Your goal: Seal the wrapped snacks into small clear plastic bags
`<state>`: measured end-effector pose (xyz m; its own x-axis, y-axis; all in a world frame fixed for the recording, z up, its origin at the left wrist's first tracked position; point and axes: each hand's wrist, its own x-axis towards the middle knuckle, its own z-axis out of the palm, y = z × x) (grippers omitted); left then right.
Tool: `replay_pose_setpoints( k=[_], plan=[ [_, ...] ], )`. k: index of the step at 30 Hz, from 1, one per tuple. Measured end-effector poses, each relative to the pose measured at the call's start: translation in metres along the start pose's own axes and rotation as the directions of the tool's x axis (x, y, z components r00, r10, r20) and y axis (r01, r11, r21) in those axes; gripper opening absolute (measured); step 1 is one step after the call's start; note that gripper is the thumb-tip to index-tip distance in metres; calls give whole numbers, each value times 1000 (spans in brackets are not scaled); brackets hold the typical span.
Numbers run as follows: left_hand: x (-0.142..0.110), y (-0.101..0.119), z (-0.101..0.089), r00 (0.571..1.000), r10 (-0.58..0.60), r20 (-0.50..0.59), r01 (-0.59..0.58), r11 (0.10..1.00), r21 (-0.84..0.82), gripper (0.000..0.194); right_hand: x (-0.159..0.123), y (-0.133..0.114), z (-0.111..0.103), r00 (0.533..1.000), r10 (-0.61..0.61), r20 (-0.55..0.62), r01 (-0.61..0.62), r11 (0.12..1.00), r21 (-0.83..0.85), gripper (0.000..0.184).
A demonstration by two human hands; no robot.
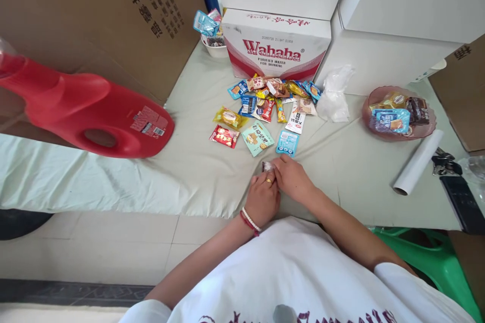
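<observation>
Close together at the table's front edge, my left hand (263, 195) and my right hand (293, 177) both grip a small snack packet (267, 166). Only its pale and dark upper end shows; my fingers cover the rest. Just beyond them lie a light blue packet (287, 143), a mint green packet (258, 139) with a cartoon on it, and a red packet (224, 136). A yellow wrapped snack (230, 117) sits behind the red one. Further back is a loose pile of several wrapped snacks (264, 109).
A Wahaha water carton (276, 45) stands behind the pile, with a crumpled clear bag (334, 96) beside it. To the right are a pink bowl of snacks (397, 135), a white roll (419, 162) and keys (445, 164). A big red jug (87, 111) is at left.
</observation>
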<state>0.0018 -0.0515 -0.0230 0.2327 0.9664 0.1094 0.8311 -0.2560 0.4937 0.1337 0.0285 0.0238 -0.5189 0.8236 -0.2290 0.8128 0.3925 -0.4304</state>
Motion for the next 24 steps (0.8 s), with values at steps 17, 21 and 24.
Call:
replay_pose_setpoints(
  k=[17,21,24],
  plan=[
    [19,-4,-38,870,-487,74,340,485,-806,49,-6,-25,32,984,116,-135,-138,977,-164,25],
    [18,0,-53,893,-428,140,335,422,-842,47,-42,6,1,959,176,-221,-177,984,14,31],
    [19,4,-59,924,-319,209,346,475,-809,37,-73,63,-46,894,250,-373,-167,956,241,36]
  ],
)
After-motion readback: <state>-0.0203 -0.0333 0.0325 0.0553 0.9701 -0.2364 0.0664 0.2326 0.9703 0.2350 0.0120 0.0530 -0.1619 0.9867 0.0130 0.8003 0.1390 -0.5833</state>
